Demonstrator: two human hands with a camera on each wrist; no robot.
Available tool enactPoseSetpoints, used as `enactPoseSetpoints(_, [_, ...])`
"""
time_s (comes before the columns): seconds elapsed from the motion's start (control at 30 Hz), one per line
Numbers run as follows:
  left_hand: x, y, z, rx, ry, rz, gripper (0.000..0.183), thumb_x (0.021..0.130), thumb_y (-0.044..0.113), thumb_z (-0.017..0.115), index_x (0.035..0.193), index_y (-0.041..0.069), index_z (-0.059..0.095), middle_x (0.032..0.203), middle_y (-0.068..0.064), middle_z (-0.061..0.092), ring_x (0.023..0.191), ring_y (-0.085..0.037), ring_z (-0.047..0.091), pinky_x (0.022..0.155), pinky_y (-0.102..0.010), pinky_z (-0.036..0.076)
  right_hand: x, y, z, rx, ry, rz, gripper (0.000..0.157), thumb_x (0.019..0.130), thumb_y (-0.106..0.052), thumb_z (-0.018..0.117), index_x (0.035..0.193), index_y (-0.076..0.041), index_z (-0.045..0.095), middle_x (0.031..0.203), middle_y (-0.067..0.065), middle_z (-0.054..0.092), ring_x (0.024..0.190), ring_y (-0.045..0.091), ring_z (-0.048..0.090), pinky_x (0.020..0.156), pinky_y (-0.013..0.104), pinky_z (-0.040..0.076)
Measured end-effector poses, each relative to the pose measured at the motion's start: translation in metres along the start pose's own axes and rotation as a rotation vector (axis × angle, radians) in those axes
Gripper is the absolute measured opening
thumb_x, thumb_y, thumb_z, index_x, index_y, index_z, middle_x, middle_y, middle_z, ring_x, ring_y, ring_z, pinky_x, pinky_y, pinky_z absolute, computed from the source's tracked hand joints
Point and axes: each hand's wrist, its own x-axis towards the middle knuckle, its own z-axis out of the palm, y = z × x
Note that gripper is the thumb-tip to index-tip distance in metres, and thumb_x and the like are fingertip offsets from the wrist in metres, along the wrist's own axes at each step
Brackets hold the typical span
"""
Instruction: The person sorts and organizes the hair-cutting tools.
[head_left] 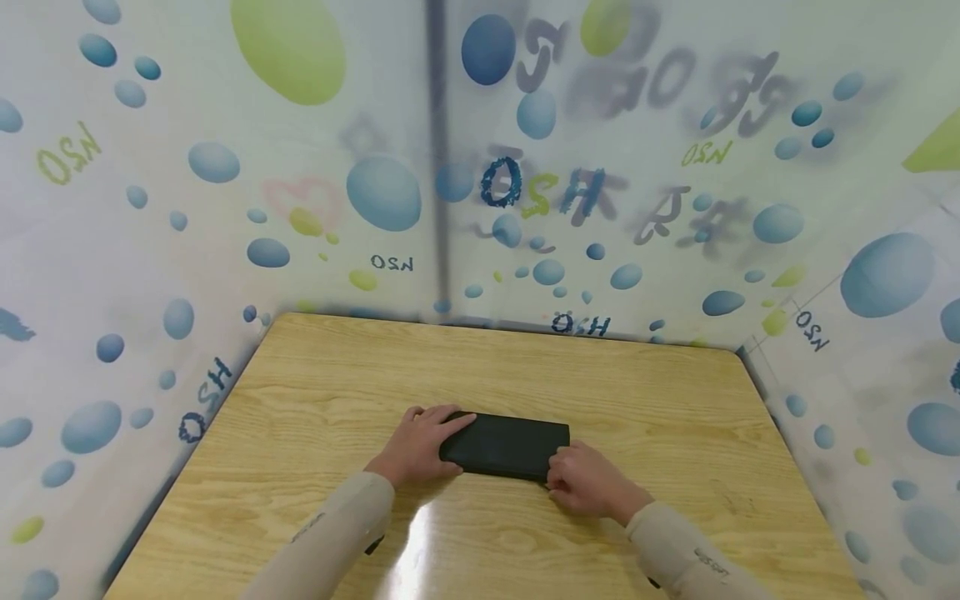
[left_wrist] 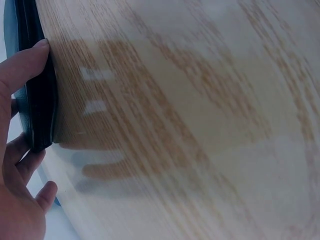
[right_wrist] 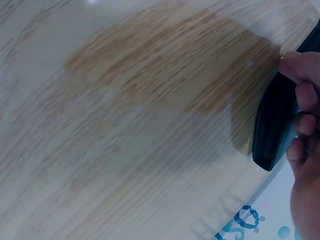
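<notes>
A flat, oblong black case (head_left: 510, 446), like a long wallet, lies on the wooden table in the head view. My left hand (head_left: 422, 442) grips its left end, thumb along the near side and fingers over the far corner. In the left wrist view, the thumb and fingertips hold the end of the case (left_wrist: 37, 100), and a seam runs along its narrow side. At the right end, my right hand (head_left: 588, 481) has its fingers curled and pinches the near corner. The right wrist view has the thumb against the edge of the case (right_wrist: 275, 117); what lies inside the curled fingers is hidden.
The light wood table (head_left: 337, 367) has rounded far corners and a glossy top that reflects light near the front. Pale walls (head_left: 300, 150) printed with blue and green drops and H2O lettering enclose it at the back and both sides.
</notes>
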Motion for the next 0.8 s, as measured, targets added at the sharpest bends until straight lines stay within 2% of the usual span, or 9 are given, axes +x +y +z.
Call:
enactPoseSetpoints(0.27, [0.0, -0.001, 0.002, 0.007, -0.009, -0.004, 0.08, 0.08, 0.053, 0.073, 0.149, 0.031, 0.039, 0.15, -0.006, 0.043, 0.135, -0.027, 0.046, 0.104, -0.054, 0.036, 0.006, -0.005, 0.0, 0.023, -0.007, 0.014, 0.019, 0.085, -0.027, 0.073, 0.068, -0.023, 0.065, 0.065, -0.016, 0.046, 0.063, 0.001, 0.035, 0.064, 0.02, 0.026])
enactPoseSetpoints(0.53, [-0.001, -0.002, 0.001, 0.007, -0.004, 0.0, 0.08, 0.08, 0.053, 0.074, 0.149, 0.031, 0.04, 0.15, -0.006, 0.044, 0.135, -0.026, 0.046, 0.104, -0.053, 0.037, 0.017, -0.011, 0.001, 0.011, 0.032, -0.031, 0.016, 0.083, -0.027, 0.075, 0.07, -0.023, 0.067, 0.066, -0.016, 0.048, 0.063, 0.001, 0.037, 0.064, 0.019, 0.024])
enactPoseSetpoints(0.8, [-0.002, 0.001, -0.002, 0.003, 0.0, -0.006, 0.079, 0.08, 0.052, 0.074, 0.148, 0.03, 0.041, 0.149, -0.007, 0.045, 0.134, -0.027, 0.047, 0.104, -0.053, 0.037, 0.029, -0.02, -0.001, 0.024, 0.003, -0.025, 0.016, 0.085, -0.028, 0.073, 0.071, -0.023, 0.067, 0.067, -0.016, 0.05, 0.064, 0.001, 0.039, 0.065, 0.019, 0.025])
